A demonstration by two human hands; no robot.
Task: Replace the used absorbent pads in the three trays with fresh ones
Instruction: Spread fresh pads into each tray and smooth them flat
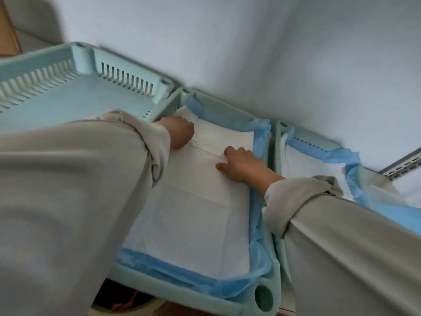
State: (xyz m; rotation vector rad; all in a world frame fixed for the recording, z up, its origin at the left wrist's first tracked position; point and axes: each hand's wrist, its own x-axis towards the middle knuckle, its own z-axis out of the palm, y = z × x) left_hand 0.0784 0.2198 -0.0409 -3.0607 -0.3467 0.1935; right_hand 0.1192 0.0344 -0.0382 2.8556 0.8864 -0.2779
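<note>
Middle tray nearest, lined with a white pad whose blue edges ride up the walls; right hand pressed flat on it with fingers spread, left hand curled and bunching the pad's far corner, apparently smoothing a fresh sheet. Right tray beside it, also holding a blue-edged pad, loosely laid, fresh or used unclear. Left tray farther back, floor bare where visible, probably awaiting its pad.

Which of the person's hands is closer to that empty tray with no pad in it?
The left hand. It presses the pad right beside the bare tray; the right hand rests farther along, near the middle tray's opposite wall.
</note>
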